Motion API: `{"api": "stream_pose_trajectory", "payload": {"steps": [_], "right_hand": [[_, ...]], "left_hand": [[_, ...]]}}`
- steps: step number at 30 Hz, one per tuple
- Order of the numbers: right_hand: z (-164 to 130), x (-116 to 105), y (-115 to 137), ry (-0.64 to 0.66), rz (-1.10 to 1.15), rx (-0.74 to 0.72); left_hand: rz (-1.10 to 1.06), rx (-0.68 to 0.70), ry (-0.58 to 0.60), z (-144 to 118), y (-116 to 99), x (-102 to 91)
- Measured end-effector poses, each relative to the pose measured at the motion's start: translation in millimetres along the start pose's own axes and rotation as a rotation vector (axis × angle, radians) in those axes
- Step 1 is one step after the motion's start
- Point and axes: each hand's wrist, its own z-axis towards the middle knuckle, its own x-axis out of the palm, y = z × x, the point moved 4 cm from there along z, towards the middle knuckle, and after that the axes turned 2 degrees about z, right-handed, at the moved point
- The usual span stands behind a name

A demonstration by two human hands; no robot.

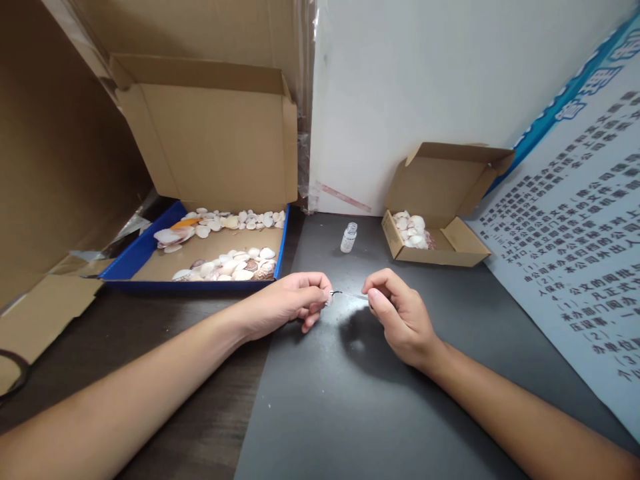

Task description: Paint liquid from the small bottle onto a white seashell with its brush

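My left hand (295, 303) is closed in a pinch at the middle of the table. Between its thumb and fingers is a small pale piece (329, 300), mostly hidden, with a short dark curved strand (337, 292) sticking out to the right. Facing it, my right hand (400, 317) pinches a thin clear strand (357, 296) that points toward the left hand. Whether the strand touches the pale piece, I cannot tell. Beyond both hands stands a small open glass bottle (349, 239) with a white label.
At the back left, a blue-sided cardboard box (281, 245) with a raised lid holds many seashells (230, 265). A smaller open cardboard box (440, 256) with white shells (411, 230) sits at the back right. A dark grey mat (320, 413) covers part of the table.
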Motion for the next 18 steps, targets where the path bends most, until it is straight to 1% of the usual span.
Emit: {"api": "stream_pose_trajectory", "payload": {"steps": [4,10,18], "right_hand": [[0.6,-0.1,-0.7,-0.008,0.016,-0.002],[2.5,3.0,3.7,0.046,-0.043,0.02],[-2.2,-0.7,-0.9,-0.001,-0.004,-0.012]], "left_hand": [[-0.001,0.0,0.002,-0.1,0.0,0.2],[-0.005,0.004,0.012,0.5,-0.3,0.1],[0.002,0.002,0.014,0.0,-0.7,0.2]]}}
